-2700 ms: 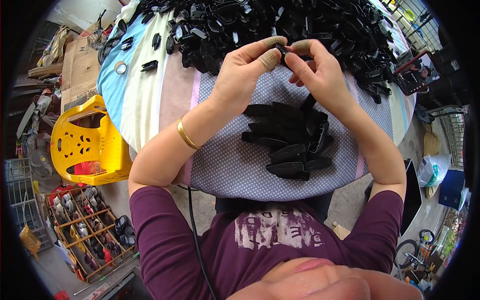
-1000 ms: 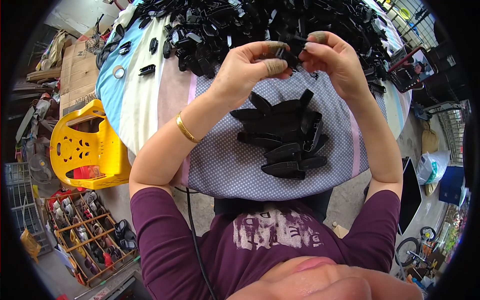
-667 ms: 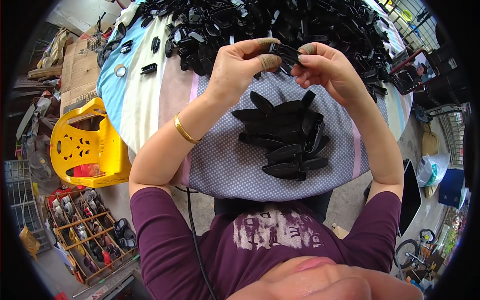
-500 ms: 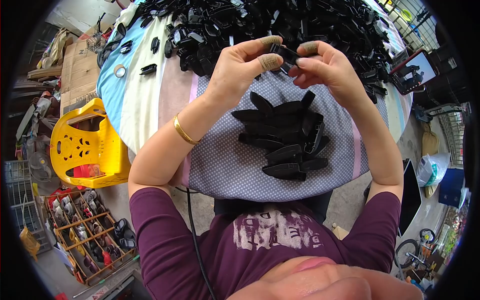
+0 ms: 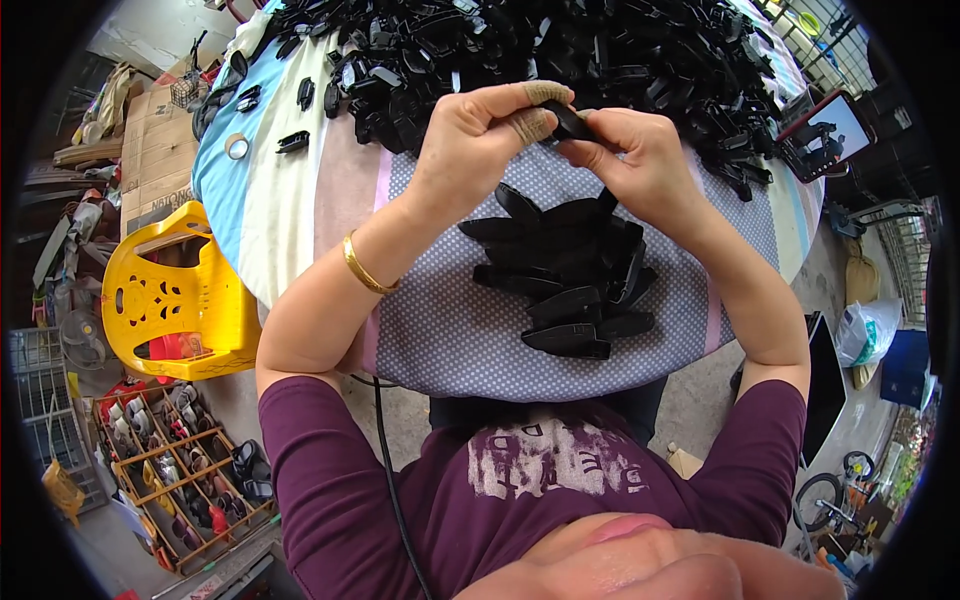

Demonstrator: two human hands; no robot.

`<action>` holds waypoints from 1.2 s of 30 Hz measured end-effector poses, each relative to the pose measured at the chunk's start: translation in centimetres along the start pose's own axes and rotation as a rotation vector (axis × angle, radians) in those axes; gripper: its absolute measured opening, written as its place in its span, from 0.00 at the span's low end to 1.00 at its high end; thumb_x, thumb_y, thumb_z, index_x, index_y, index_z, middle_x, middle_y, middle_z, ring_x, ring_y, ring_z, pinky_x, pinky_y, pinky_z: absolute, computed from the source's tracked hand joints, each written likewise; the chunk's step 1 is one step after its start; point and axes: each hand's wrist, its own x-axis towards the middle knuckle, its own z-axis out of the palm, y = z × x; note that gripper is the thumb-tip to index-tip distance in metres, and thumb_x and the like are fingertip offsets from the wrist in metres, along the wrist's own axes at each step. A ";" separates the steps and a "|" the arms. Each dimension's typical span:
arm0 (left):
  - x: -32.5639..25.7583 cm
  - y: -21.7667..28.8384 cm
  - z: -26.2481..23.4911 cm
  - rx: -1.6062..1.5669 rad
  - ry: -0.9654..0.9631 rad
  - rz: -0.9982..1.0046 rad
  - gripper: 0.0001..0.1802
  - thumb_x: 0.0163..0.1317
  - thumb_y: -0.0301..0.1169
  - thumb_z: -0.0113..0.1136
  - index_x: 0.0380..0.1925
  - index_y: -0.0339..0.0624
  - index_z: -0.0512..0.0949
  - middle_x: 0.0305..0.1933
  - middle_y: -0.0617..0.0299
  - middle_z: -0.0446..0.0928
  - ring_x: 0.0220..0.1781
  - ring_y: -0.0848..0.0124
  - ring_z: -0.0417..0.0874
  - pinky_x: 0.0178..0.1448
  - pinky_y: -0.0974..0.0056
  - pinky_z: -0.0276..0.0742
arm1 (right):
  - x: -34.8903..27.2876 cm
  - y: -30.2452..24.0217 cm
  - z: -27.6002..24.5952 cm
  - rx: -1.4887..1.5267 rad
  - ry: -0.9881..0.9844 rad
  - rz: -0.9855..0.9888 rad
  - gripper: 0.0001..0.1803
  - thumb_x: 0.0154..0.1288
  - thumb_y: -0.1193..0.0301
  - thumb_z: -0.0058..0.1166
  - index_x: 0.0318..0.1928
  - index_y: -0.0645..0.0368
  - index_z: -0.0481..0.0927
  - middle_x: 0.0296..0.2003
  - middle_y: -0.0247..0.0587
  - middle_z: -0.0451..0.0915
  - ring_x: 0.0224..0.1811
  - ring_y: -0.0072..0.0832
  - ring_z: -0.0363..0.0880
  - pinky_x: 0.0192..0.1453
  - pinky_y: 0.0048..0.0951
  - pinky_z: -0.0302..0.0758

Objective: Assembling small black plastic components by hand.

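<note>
Between my two hands, above the table, is a small curved black plastic part [image 5: 568,122]. My left hand [image 5: 487,122], with tan tape round its thumb and forefinger, pinches one end. The fingers of my right hand [image 5: 640,150] are closed on the other end, and they hide much of it. Below my hands a small group of black plastic pieces [image 5: 565,265], long and pointed, lies on the dotted cloth. Just beyond my hands a big heap of similar black parts [image 5: 480,50] covers the far side of the table.
A striped cloth [image 5: 430,350] covers the round table. A tape roll [image 5: 237,146] and several loose black parts lie at the left. A phone [image 5: 835,135] leans at the right edge. A yellow plastic chair [image 5: 170,300] and a shoe rack [image 5: 185,465] stand left of the table.
My hands have drawn closer together on the black part, which now lies between both pinches. My right hand has turned and moved slightly left, hiding more of its fingers.
</note>
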 end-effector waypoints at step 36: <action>1.1 -0.5 -4.0 1.204 -0.016 0.448 0.14 0.47 0.25 0.61 0.37 0.38 0.80 0.45 0.58 0.75 0.50 0.61 0.73 0.54 0.59 0.68 | 1.4 1.4 1.1 0.088 0.136 -0.082 0.18 0.65 0.76 0.45 0.55 0.64 0.70 0.36 0.41 0.78 0.38 0.23 0.79 0.44 0.22 0.76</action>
